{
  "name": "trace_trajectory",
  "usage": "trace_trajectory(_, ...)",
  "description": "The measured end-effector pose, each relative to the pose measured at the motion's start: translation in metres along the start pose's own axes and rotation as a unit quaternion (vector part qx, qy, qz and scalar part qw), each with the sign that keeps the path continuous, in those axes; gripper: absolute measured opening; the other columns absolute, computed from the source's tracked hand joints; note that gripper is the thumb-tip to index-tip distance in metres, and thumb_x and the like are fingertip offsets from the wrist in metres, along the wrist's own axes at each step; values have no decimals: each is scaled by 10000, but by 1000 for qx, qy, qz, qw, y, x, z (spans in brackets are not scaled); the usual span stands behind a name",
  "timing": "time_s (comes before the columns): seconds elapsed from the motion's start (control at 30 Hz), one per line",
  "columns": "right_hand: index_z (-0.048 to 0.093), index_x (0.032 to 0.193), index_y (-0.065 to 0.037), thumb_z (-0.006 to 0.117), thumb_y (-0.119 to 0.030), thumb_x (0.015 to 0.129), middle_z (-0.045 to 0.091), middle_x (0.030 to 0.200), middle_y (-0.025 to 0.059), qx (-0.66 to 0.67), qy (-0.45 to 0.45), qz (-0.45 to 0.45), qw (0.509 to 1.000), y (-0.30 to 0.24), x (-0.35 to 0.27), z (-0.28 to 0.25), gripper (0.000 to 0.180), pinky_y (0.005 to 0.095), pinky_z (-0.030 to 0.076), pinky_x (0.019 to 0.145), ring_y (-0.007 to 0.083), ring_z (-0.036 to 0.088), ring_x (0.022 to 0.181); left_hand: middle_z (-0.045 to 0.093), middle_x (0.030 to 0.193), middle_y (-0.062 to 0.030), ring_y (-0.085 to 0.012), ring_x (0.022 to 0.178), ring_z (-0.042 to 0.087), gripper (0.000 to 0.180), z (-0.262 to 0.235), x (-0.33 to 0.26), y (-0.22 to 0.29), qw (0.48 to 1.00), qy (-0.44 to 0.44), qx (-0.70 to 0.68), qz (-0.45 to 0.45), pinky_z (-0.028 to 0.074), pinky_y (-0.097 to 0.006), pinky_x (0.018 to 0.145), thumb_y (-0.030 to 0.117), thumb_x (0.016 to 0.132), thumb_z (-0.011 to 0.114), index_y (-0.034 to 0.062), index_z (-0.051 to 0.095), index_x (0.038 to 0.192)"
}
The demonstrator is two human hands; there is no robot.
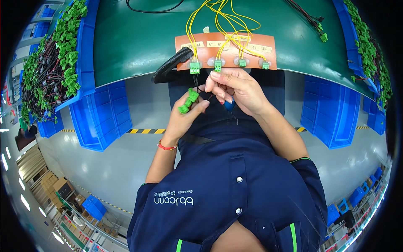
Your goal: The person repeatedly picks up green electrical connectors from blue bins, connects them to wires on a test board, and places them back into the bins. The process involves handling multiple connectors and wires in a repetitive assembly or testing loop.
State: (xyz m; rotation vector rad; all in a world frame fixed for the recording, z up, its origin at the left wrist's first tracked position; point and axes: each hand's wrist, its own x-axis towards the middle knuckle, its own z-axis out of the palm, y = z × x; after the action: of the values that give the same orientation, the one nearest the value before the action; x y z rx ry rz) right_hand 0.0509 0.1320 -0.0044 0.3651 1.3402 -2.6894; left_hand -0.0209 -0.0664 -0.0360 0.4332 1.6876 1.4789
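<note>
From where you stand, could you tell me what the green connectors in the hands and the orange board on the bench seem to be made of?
The green connectors, held by the left hand, look like moulded plastic: uniform matt green, blocky edges. The orange board seems a smooth, rigid sheet, perhaps laminate or plastic; its flat, even surface leaves that open.

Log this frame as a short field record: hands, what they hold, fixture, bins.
left hand: holds green connectors with dark wires
right hand: fingers pinched just below a fixture connector; blue object under the palm, unclear
fixture: orange board at the edge of the green table, four green plugs along its front, yellow wires on top
left bin: blue, full of green connectors on dark wires
right bin: blue, similar contents
</note>
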Motion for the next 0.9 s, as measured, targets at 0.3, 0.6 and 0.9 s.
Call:
trace_trajectory(0.3, 716, 1024, 19, 513, -366, 1038, 701, 862, 64, -169, 99, 12, 981, 17, -36, -39, 436, 242, 492, 673, 95, 602, 682, 620, 906, 62, 1, 622, 361, 350, 24, 25, -10, 996, -45, -48, -57, 306, -185, 554, 191, 920, 725, 52, 645, 1231)
trace_trajectory(0.6, 593, 1243, 52, 553, -229, 1013, 699, 1052, 124, 265, 195, -14, 944, 62, -62, -72, 365, 289, 576, 738, 93, 628, 741, 693, 1110, -115, -5, 640, 465, 346, 30, 11, 3, 965, -173, -183, -73, 335, -157, 537, 128, 900, 699, 33, 603, 1219)
trace_trajectory(0.9, 546, 1295, 65, 488, -200, 1044, 683, 1101, 151, 143, 177, -126, 966, 31, -73, -47, 370, 326, 538, 863, 160, 660, 866, 709, 1079, -119, -95, 928, 583, 221, 33, 6, -12, 973, -171, -149, -34, 441, -218, 771, 176, 887, 745, 69, 650, 1056)
